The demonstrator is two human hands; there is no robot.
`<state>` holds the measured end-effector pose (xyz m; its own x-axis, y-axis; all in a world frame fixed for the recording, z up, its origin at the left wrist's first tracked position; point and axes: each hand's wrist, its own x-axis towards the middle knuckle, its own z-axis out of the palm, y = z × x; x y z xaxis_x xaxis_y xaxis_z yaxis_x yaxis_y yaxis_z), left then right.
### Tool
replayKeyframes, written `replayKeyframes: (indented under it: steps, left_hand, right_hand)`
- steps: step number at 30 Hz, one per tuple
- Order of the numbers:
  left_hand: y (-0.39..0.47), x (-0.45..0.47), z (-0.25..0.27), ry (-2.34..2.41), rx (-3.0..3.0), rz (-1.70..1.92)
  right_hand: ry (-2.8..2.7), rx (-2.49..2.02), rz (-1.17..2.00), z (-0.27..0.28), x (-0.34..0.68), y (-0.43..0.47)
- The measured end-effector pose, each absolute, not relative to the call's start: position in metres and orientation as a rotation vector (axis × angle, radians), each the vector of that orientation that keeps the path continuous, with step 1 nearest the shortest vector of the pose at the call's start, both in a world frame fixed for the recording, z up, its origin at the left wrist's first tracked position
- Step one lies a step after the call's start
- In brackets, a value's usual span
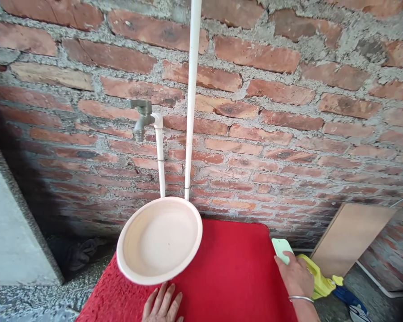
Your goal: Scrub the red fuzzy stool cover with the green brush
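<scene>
My left hand (161, 306) lies with fingers spread on a red cloth (235, 273), just below the near rim of a round cream basin (159, 241). No water or object can be made out in the basin, apart from a small dark speck. At the cloth's right edge, my right hand (297, 273) grips a pale green flat piece (282, 248) with rounded corners and a small mark near its top. Its underside is hidden, so I cannot tell its exact kind. A metal bangle (301, 298) circles the right wrist.
A grey tap (141, 120) on a white pipe (160, 163) stands behind the basin, beside a taller pipe (191, 98). Beyond is a brick wall (255, 53). A yellow bottle (317, 277) and a leaning brown board (351, 235) are at right, a pale slab (15, 223) at left.
</scene>
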<state>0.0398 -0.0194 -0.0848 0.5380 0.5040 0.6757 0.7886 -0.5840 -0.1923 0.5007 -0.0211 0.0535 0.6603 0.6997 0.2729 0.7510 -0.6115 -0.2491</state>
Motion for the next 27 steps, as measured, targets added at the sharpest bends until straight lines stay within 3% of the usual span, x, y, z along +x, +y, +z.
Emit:
replayKeyframes:
  steps: [7, 13, 18, 23, 27]
  left_hand:
    - [-0.021, 0.046, -0.075, -1.075, -2.274, -0.822]
    - [-0.023, 0.042, -0.079, -1.096, -2.295, -0.784]
    - [-0.024, 0.045, -0.071, -1.096, -2.257, -0.837]
    - [-0.025, 0.051, -0.07, -1.086, -2.244, -0.863]
    - [-0.025, 0.05, -0.073, -1.104, -2.251, -0.874]
  right_hand:
    - [-1.443, -2.166, 0.123, 0.052, 0.373, 0.02]
    - [-1.783, -2.023, 0.17, 0.044, 0.28, 0.055]
    - [-1.689, -2.159, 0.128, 0.043, 0.347, 0.057]
    - [-1.322, -2.473, 0.025, 0.056, 0.464, 0.027]
    - [-1.008, -2.628, -0.067, 0.064, 0.499, 0.01]
